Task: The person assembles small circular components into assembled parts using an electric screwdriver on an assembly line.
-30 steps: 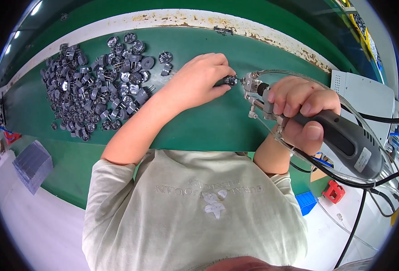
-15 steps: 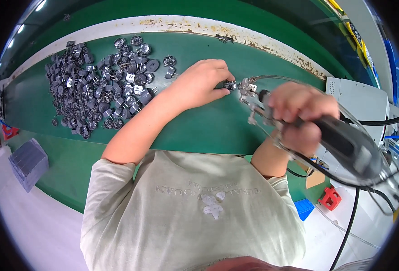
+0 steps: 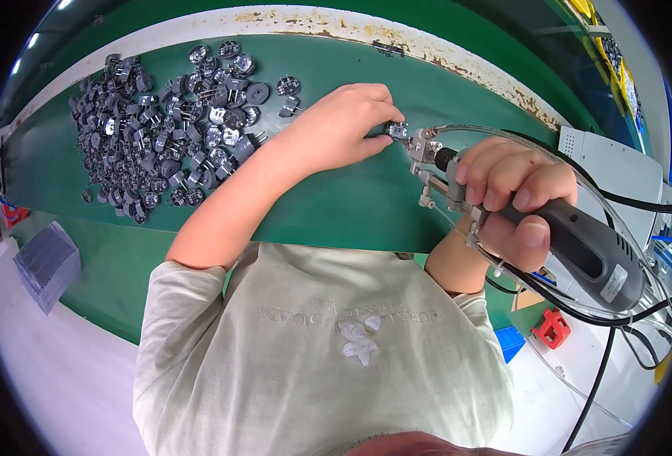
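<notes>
Many grey round parts (image 3: 169,129) beside left hand (image 3: 343,129).

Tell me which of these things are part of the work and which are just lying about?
In use: left hand pinching a small grey part; right hand gripping the grey power tool; pile of grey parts.
Lying about: grey tray, red clip, white box.
</notes>
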